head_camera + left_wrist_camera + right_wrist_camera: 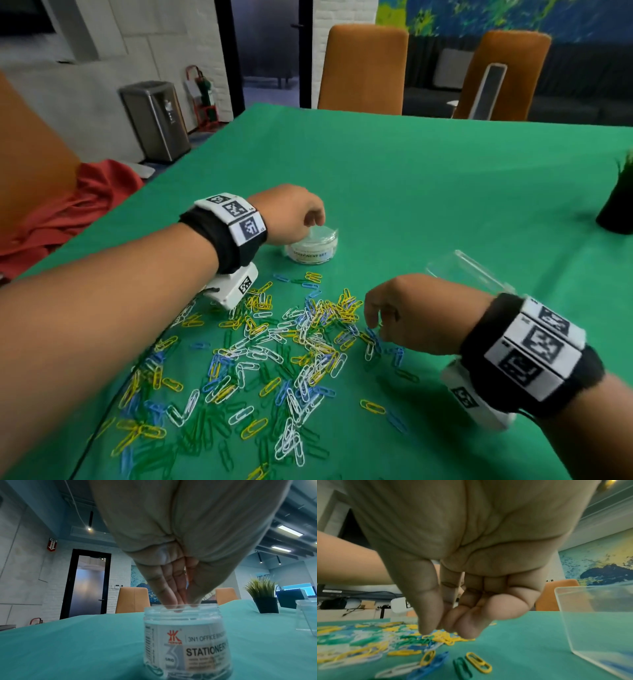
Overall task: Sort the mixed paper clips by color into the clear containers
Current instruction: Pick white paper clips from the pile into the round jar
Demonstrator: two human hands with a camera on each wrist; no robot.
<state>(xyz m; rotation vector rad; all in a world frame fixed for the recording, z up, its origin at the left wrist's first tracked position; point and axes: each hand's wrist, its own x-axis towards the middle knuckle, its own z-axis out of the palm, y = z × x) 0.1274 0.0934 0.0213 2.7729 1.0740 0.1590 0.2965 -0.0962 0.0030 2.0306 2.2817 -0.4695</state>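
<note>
The left hand (pixel 291 212), fingers bunched straight down into the round jar (pixel 313 245) at frame centre with nothing visibly held, and the right hand (pixel 404 315), loosely curled over the pile of paper clips (pixel 274 342) at lower centre, risk snagging tangled clips of mixed colours.

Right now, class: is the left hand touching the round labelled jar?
Cannot tell. In the left wrist view the left hand reaches its fingertips down into the mouth of the round labelled jar, but contact with the rim is unclear.
</note>
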